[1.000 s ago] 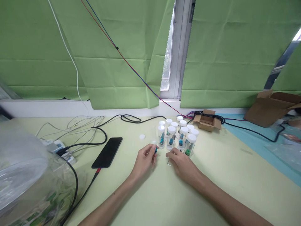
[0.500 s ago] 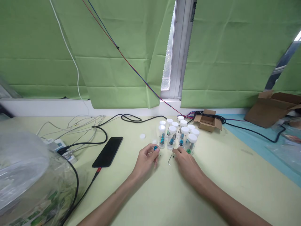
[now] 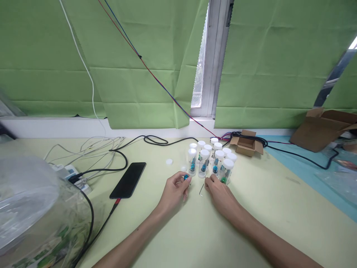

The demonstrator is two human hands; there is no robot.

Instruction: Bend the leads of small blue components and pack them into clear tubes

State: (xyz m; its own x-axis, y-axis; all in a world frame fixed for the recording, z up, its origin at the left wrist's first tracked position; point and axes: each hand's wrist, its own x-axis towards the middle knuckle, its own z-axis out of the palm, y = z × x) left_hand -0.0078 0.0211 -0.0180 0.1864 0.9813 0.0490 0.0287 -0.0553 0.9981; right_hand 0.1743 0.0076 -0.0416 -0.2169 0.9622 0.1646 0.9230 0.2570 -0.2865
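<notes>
left hand (image 3: 174, 190): narrow pinch, small blue part (image 3: 186, 177) held between thumb and fingers, just in front of the capped vials (image 3: 203, 169). right hand (image 3: 220, 193): fingertips drawn together low over the tabletop (image 3: 178, 230); cannot tell whether anything is held. change within the last second: right hand has shifted rightward, uncovering the bent metal key (image 3: 201, 190) between the hands. reading: key appears out of use for now, blue part retained on the left
</notes>
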